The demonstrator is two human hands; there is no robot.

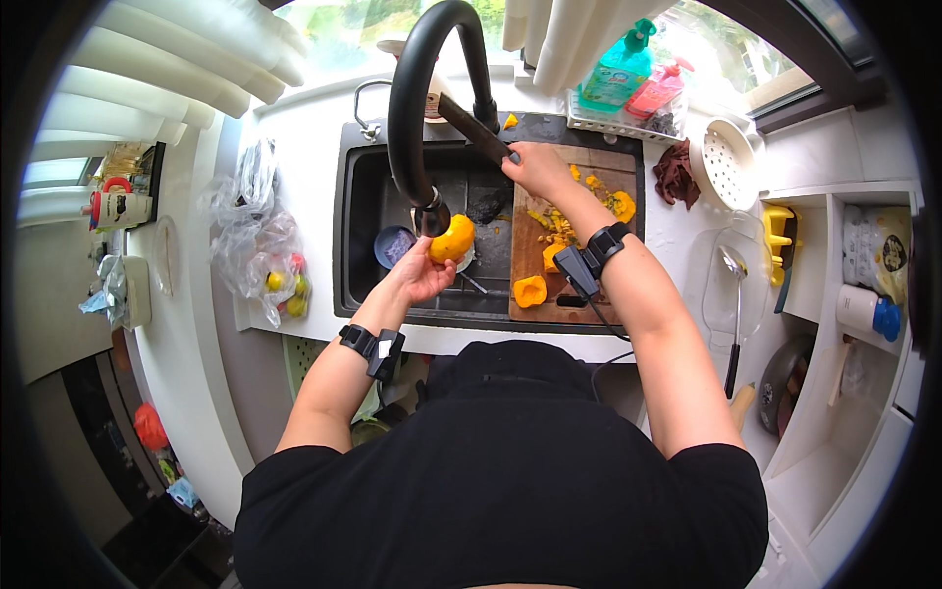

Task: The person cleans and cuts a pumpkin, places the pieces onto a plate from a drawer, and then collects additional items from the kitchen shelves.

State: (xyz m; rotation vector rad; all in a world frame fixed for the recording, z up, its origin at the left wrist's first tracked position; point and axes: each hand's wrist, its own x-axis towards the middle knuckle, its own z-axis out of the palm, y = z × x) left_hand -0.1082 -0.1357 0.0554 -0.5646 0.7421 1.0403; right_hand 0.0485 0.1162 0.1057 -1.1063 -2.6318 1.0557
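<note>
My left hand (423,274) holds an orange piece of pumpkin (452,239) under the black faucet (409,110), over the left part of the dark sink. In my right hand (539,169) is the handle of a knife (477,131), its broad dark blade pointing up and left behind the faucet. Beneath my right forearm lies a wooden cutting board (526,243) across the sink's right side. On it are pumpkin chunks (530,291), with seeds and stringy pulp (556,224). A small blue bowl (392,246) rests in the sink, partly hidden by the pumpkin piece and my left hand.
Clear plastic bags with fruit (283,283) lie left of the sink (341,221). At the back right are bottles in a white basket (625,127). A brown cloth (677,173), a white colander (727,163) and a ladle (736,316) on a clear tray stand along the right counter.
</note>
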